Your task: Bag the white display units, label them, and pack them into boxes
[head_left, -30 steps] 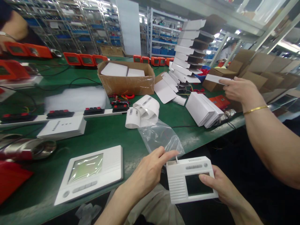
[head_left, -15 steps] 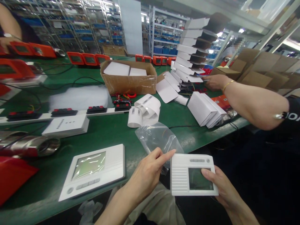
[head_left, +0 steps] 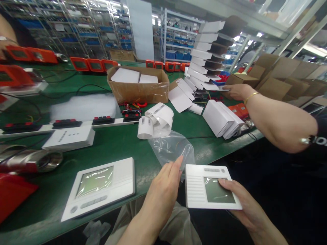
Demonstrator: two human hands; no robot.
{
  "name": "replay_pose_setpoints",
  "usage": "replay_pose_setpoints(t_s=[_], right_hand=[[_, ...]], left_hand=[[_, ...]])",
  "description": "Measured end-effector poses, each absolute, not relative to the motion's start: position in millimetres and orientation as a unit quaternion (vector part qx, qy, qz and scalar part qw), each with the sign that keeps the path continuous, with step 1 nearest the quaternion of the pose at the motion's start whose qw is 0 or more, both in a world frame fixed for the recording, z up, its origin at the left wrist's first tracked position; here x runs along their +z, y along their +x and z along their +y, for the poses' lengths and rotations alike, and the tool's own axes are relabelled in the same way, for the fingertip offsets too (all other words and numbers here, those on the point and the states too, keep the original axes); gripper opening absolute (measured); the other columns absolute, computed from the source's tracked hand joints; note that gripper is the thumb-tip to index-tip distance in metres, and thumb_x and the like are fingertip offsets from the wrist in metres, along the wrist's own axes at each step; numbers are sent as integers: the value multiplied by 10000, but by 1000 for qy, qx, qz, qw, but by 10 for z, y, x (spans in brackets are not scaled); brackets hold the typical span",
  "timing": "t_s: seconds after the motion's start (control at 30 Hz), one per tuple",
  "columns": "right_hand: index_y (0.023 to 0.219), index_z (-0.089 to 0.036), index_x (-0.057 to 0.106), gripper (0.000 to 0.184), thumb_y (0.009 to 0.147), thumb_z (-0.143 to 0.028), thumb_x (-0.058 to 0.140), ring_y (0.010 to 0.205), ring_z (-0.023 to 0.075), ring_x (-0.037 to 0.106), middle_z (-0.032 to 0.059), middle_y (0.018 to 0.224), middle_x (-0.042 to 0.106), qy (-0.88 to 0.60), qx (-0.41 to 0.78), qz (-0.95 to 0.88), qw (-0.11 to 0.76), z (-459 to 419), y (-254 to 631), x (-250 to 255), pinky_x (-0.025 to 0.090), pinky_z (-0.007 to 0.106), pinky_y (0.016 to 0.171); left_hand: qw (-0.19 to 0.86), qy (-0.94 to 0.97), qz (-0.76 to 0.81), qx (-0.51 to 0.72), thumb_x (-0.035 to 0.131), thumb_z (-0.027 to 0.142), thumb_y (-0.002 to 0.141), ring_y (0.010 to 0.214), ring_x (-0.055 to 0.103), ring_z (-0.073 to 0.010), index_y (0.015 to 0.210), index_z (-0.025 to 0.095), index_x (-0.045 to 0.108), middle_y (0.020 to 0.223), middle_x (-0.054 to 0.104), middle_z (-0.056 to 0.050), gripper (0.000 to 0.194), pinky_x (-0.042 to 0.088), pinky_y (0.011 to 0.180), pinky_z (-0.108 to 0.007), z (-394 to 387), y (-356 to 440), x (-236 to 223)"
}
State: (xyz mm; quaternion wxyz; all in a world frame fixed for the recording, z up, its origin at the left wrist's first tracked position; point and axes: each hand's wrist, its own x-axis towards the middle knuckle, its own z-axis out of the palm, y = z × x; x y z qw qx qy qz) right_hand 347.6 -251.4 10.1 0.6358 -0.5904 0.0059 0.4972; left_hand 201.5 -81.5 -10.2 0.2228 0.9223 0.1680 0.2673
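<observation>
My right hand (head_left: 241, 200) holds a white controller unit with a screen (head_left: 195, 185) just off the table's front edge, thumb on the screen's upper part. To its left, my left hand (head_left: 165, 185) has its fingers drawn together at the near edge of a clear plastic bag (head_left: 170, 148) and appears to pinch it; the fingertips are partly hidden. The bag lies over the table edge. Flat on the table at left is a second white unit (head_left: 121, 178), its screen under shiny film.
On the green table (head_left: 112, 146) are a label roll (head_left: 159, 117), a stack of paper booklets (head_left: 68, 137), white boxes (head_left: 218, 119) and an open carton (head_left: 140, 92). A co-worker's arm (head_left: 278, 112) reaches in from the right. Metal cylinders (head_left: 43, 160) lie at left.
My left hand has drawn its outstretched index finger away from the unit and turned toward the bag. The unit in my right hand has tilted slightly. The view has shifted a little.
</observation>
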Motion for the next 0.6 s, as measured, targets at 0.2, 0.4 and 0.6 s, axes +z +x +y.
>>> replay_pose_setpoints(t_s=[0.2, 0.4, 0.6], right_hand=[[935, -105, 736, 273, 756, -309, 708, 691, 196, 700, 111, 835, 753, -591, 522, -10, 616, -2513, 3467, 125, 535, 250, 649], [931, -91, 741, 268, 763, -297, 705, 700, 190, 700, 111, 834, 753, -576, 521, -3, 630, -2479, 3507, 121, 538, 237, 651], [928, -78, 736, 261, 767, -281, 706, 756, 221, 711, 124, 887, 753, -562, 514, 22, 648, -2475, 3573, 4, 555, 270, 686]], left_hand=[[222, 912, 207, 275, 379, 132, 925, 908, 626, -215, 1253, 155, 428, 944, 630, -75, 333, 551, 772, -369, -802, 2057, -60], [244, 908, 192, 281, 392, 123, 917, 870, 629, -202, 1250, 168, 426, 921, 628, -58, 337, 545, 748, -350, -783, 2086, -158], [242, 933, 192, 185, 404, 73, 880, 885, 574, -213, 1158, 142, 490, 946, 588, -71, 299, 523, 783, -371, -812, 2022, -140]])
